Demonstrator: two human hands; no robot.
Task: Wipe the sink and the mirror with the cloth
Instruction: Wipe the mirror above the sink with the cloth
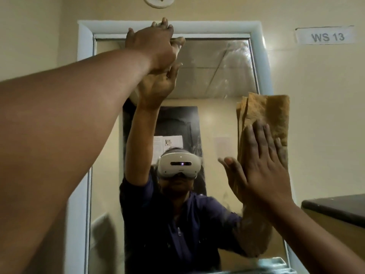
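Note:
A tall mirror (pixel 221 80) in a pale frame hangs on the cream wall ahead. My right hand (pixel 264 167) lies flat, fingers spread, pressing a folded tan cloth (pixel 274 113) against the mirror's right edge at mid height. My left hand (pixel 154 46) reaches up to the frame's top left, fingers curled over the top edge of the frame. The mirror shows the reflection of a person in a dark top wearing a white headset. The sink is out of view.
A dark countertop edge (pixel 335 208) juts in at the lower right. A label reading "WS 13" (pixel 326 36) is stuck on the wall at the upper right. A round fitting (pixel 159 1) sits on the wall above the mirror.

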